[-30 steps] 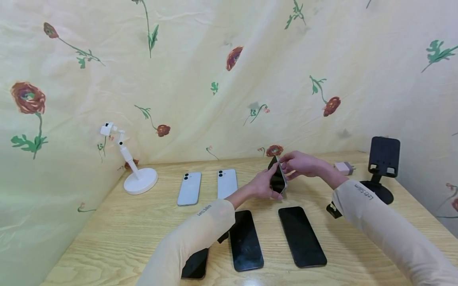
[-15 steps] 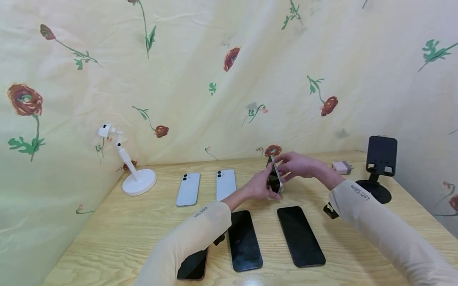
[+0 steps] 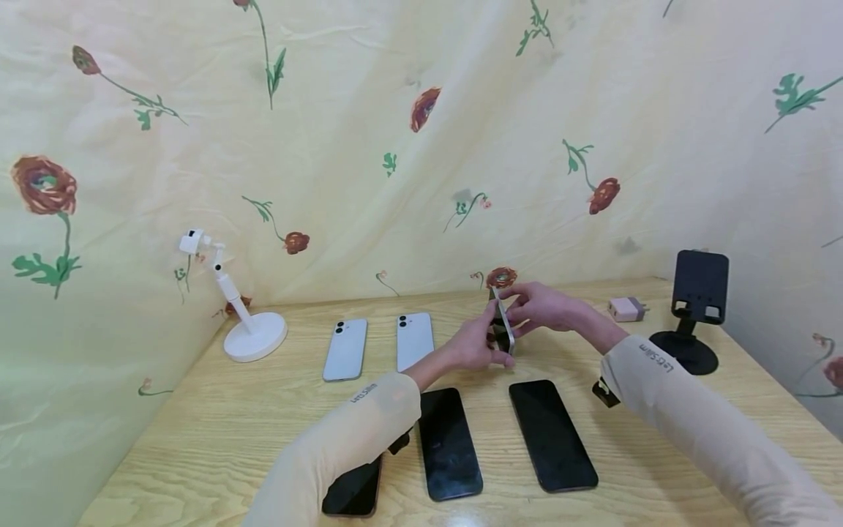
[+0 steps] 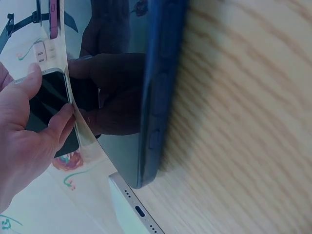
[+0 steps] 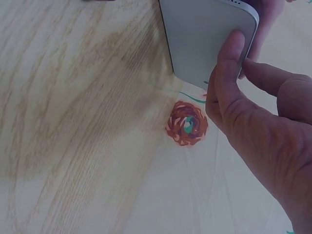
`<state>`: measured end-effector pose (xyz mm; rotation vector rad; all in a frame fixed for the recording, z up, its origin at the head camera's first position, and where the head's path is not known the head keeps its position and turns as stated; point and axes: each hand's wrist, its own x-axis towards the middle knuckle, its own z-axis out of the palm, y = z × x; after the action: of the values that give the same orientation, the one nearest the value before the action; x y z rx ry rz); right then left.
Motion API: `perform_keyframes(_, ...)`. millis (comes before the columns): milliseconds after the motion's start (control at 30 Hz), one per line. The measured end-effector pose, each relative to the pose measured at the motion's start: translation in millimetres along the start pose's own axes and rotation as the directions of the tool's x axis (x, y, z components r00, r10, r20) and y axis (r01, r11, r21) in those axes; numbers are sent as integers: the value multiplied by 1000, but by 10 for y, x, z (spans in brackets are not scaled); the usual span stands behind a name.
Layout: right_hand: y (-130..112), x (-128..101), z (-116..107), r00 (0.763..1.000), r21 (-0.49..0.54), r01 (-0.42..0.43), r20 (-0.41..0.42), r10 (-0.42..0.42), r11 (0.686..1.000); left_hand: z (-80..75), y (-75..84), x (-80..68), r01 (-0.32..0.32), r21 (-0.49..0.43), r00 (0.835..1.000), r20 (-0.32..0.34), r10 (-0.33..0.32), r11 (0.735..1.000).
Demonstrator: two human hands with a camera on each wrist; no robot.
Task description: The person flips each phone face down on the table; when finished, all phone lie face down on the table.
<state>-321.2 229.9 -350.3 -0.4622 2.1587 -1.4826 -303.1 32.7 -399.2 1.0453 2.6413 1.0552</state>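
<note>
Near the table's back edge, both hands hold one smartphone (image 3: pixel 503 329) tilted up on its side, nearly edge-on to the head view. Its black screen faces left; its pale back (image 5: pixel 204 44) shows in the right wrist view. My left hand (image 3: pixel 476 344) grips it from the screen side, with fingers on the dark glass (image 4: pixel 46 105) in the left wrist view. From the other side my right hand (image 3: pixel 543 307) pinches the edge, a finger lying on the back. Two pale phones, the left one (image 3: pixel 345 350) and the right one (image 3: pixel 415 341), lie face down nearby.
Nearer lie a black-screened phone (image 3: pixel 451 443), another at right (image 3: pixel 553 435), and a third (image 3: pixel 354 489) partly under the left sleeve. A white stand (image 3: pixel 255 337) is at back left. At right are a charger plug (image 3: pixel 627 309) and a black phone stand (image 3: pixel 700 287).
The held phone has turned more edge-on, so less of its screen shows. Both hands keep hold and have shifted slightly left in the view, as has the whole scene.
</note>
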Motion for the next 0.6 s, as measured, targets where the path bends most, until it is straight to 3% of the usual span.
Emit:
perform_keyframes(233, 29, 28, 26, 1000, 37, 10, -9, -10, 999, -13, -46, -15, -41, -106, 999, -18, 39, 994)
perform_keyframes(500, 58, 29, 52, 999, 58, 41, -3, -41, 997, -56, -65, -52, -79, -217, 996, 25, 86, 973)
perform_keyframes(600, 67, 31, 57, 999, 59, 51, -3, -51, 997, -59, -78, -66, -61, -254, 996, 41, 74, 965)
